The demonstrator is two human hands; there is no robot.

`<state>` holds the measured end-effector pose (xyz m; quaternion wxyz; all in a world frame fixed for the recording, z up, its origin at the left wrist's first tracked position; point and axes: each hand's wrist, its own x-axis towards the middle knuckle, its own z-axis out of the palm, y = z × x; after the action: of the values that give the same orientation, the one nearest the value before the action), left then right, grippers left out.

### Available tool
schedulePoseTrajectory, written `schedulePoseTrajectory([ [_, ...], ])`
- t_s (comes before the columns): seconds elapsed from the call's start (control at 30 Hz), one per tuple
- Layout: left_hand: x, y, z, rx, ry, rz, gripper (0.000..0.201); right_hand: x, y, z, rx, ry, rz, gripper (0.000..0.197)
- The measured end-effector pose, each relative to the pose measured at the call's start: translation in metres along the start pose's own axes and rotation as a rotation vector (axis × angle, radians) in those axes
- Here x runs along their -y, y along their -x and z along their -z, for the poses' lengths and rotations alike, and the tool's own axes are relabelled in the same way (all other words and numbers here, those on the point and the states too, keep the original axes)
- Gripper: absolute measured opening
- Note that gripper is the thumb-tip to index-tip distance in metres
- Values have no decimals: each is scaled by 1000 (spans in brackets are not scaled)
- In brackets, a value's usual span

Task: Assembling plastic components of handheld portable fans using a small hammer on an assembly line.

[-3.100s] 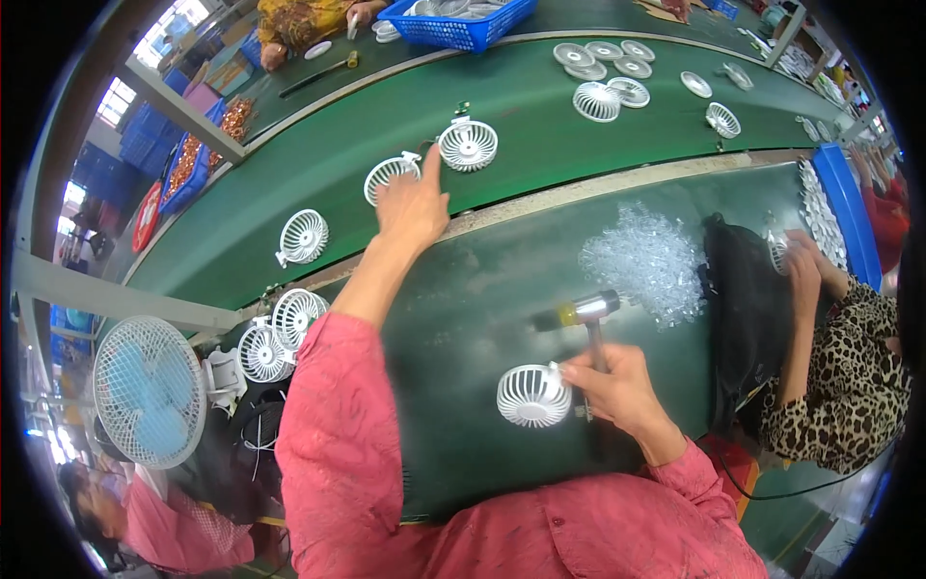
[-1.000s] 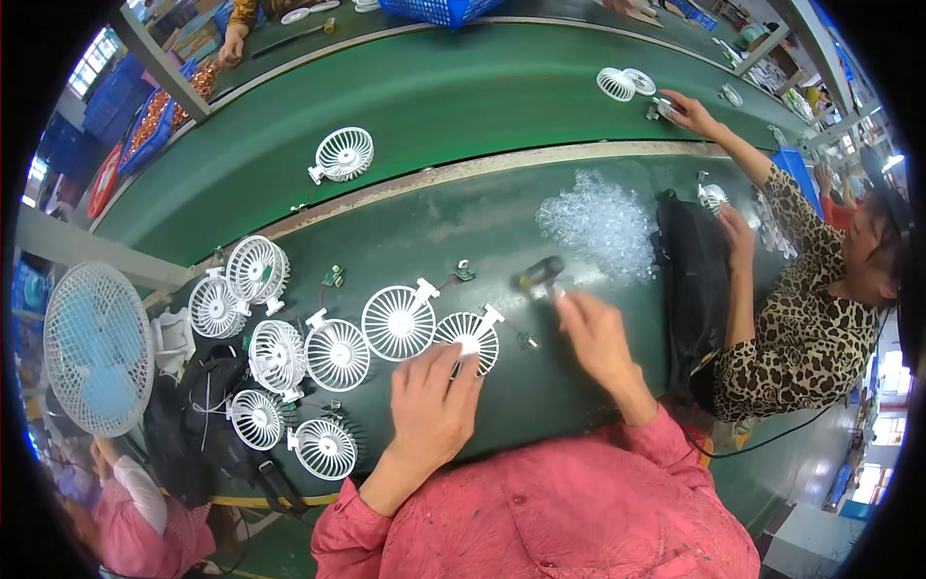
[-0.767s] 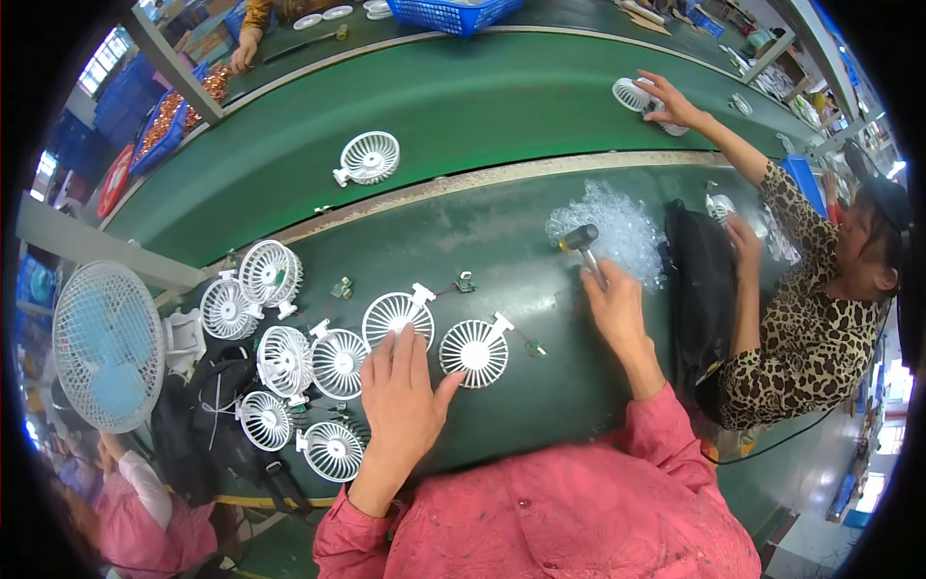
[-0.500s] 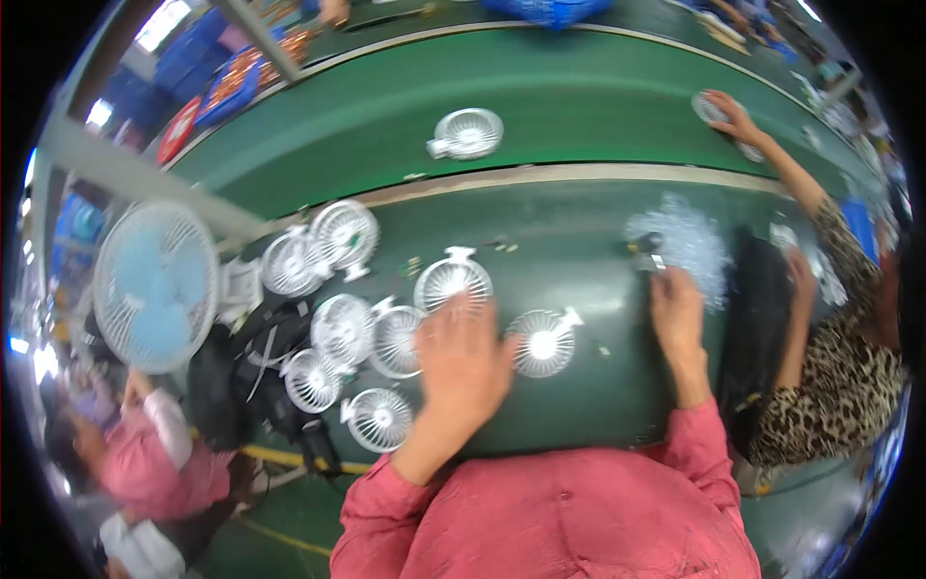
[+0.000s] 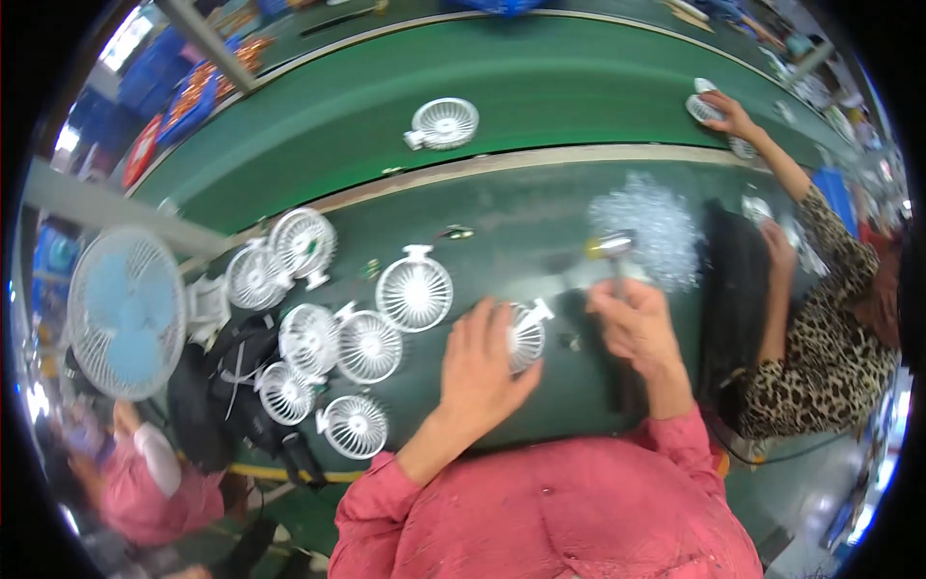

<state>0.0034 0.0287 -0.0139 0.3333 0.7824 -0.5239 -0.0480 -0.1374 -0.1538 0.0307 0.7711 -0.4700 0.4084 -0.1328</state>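
The workshop room reaches back past a green belt (image 5: 579, 106), which runs crosswise along the far side of the tabletop (image 5: 511, 203). This dark green surface carries a table fan (image 5: 127, 314) beyond its left end, a black bag (image 5: 730, 299) at the right, and a pile of clear plastic bits (image 5: 646, 232) just left of that bag. A co-worker in a spotted sleeve (image 5: 810, 386) reaches over the belt at far right. White fan cages (image 5: 369, 347) lie grouped on the left half. Between the person's hands sits one more white cage (image 5: 529, 336), nearer the left hand (image 5: 487, 357), whose outstretched fingers partly cover it; whether they press on it cannot be told. Its long axis slants, the short stem (image 5: 542, 310) pointing away and to the right. The right hand (image 5: 637, 323), a little apart on the right, grips a hammer (image 5: 612, 244), its head beyond the fist and its yellow face to the left. A small blurred part (image 5: 571, 342) lies between the cage and that fist.
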Motion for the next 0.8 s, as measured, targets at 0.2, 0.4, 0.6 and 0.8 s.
schedulePoseTrajectory([
  [0.2, -10, -9, 7, -4, 224, -76, 77, -8, -9, 1, 203, -268, -149, 17],
  [0.4, -15, -13, 7, -10, 280, -155, 81, -18, -16, -3, 247, -299, -245, 27],
  [0.6, -15, -16, 3, 13, 295, -150, 82, -20, -19, -5, 210, -280, -254, 28],
  [0.8, -18, -19, 2, 21, 308, -144, 80, -21, -20, -7, 202, -294, -246, 29],
])
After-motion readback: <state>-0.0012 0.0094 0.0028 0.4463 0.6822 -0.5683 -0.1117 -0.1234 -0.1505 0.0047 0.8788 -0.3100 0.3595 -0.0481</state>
